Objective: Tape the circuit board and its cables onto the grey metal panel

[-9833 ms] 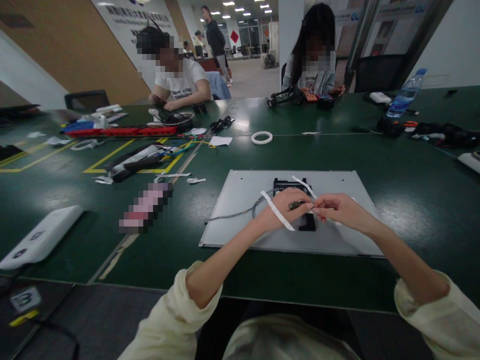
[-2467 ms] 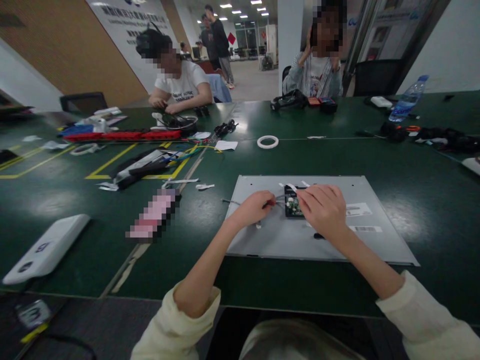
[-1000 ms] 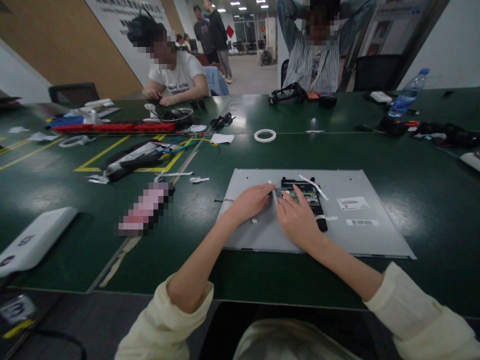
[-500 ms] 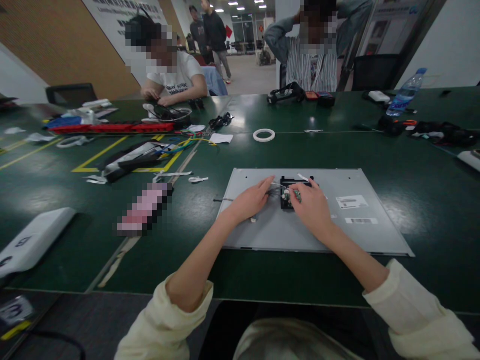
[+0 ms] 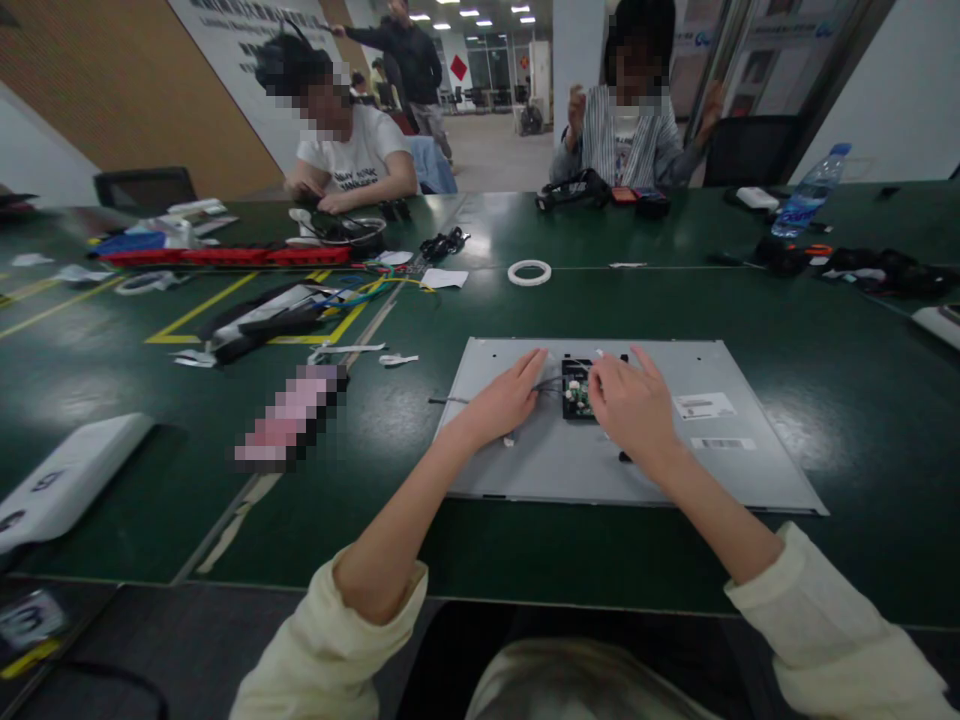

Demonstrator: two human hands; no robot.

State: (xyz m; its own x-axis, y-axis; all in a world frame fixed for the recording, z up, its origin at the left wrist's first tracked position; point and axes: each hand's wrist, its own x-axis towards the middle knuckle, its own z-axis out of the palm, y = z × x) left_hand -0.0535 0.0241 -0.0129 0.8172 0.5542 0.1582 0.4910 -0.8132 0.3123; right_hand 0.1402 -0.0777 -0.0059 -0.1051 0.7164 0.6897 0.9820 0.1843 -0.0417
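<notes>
A flat grey metal panel (image 5: pixel 720 375), labelled at the right, lies on the green table. On it sits a black plastic housing (image 5: pixel 571 410) with a small green circuit board (image 5: pixel 581 395) carrying white connectors. My left hand (image 5: pixel 506 405) is closed just left of the housing, its fingers around thin dark cables (image 5: pixel 551 385) that run to the board. Over the housing's right side, my right hand (image 5: pixel 637 410) has thumb and index finger pinched; a thin pale strand seems to reach them, but what they hold is too small to make out.
A white tape roll (image 5: pixel 529 272) lies beyond the panel. To the left are a phone (image 5: pixel 292 415), a white box-shaped device (image 5: pixel 75 475) and a black pouch with wires (image 5: pixel 262 320). A water bottle (image 5: pixel 811 190) stands far right. Two people sit across the table.
My right hand has shifted slightly right and its fingers have lifted, showing more of the board. My left hand stays nearly still. The person opposite has lowered their arms.
</notes>
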